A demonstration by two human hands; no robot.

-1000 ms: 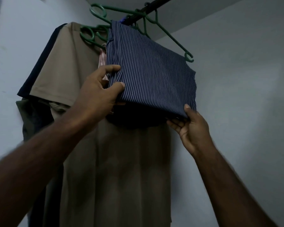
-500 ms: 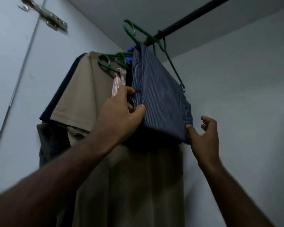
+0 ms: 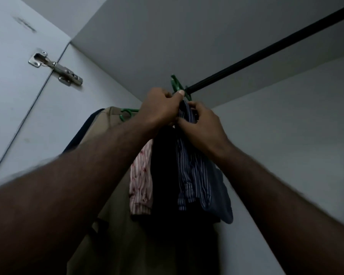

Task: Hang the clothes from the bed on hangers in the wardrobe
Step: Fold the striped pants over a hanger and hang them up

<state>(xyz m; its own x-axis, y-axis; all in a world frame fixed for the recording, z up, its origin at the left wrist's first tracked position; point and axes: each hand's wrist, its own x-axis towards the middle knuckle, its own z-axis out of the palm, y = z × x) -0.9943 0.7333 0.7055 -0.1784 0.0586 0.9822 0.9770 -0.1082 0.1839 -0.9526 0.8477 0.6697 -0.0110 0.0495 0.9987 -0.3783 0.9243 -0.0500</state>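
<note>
The single head-worn camera is sitting close inside the wardrobe and tilting steeply upward, so the top panel (image 3: 187,36) is filling the upper middle of the frame. It is facing the inner corner where the walls are meeting, just above centre. The rail (image 3: 266,54) is running from there to the upper right edge, with the green hanger (image 3: 176,84) sitting at its near end. The door hinge (image 3: 56,69) is showing at upper left. Both forearms are stretching from the lower corners up to centre, where the left hand (image 3: 159,108) and right hand (image 3: 203,126) are looming large and near the lens. The hanging clothes (image 3: 191,169) are being viewed from below, trailing toward the bottom edge
</note>
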